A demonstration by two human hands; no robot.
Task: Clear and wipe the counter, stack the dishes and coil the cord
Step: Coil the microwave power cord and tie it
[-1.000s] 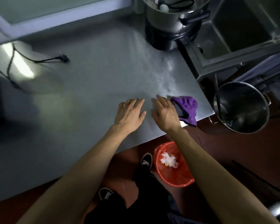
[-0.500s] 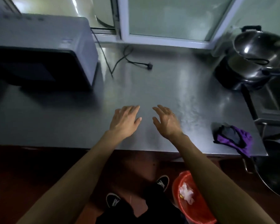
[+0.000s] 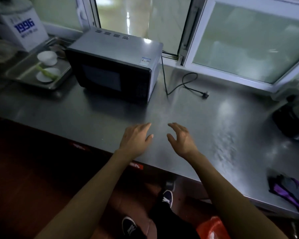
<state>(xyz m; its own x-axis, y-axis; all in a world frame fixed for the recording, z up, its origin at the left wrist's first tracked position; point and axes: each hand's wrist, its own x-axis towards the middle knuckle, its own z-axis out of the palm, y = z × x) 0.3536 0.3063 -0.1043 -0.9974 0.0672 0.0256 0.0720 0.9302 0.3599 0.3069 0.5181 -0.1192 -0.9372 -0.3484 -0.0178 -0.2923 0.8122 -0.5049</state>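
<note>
My left hand [image 3: 135,139] and my right hand [image 3: 181,139] hover side by side over the front middle of the steel counter [image 3: 214,128], fingers relaxed, holding nothing. A black power cord [image 3: 185,81] runs from behind the microwave [image 3: 114,66] and lies in a loose loop on the counter, its plug [image 3: 204,95] well beyond my right hand. The purple cloth [image 3: 290,190] lies crumpled at the counter's front right edge, far from both hands. At the far left a metal tray [image 3: 24,78] holds a white bowl [image 3: 47,57] and a small white plate [image 3: 47,75] with something green across it.
A white box printed 1996 [image 3: 22,30] stands behind the tray. A dark cooker base [image 3: 290,121] sits at the right edge. Sliding windows [image 3: 248,40] back the counter. Below, an orange bin [image 3: 212,228] stands on the floor by my shoes.
The view has swung left and up, bringing the microwave and tray into sight. Both hands have left the purple cloth behind on the right and stay empty.
</note>
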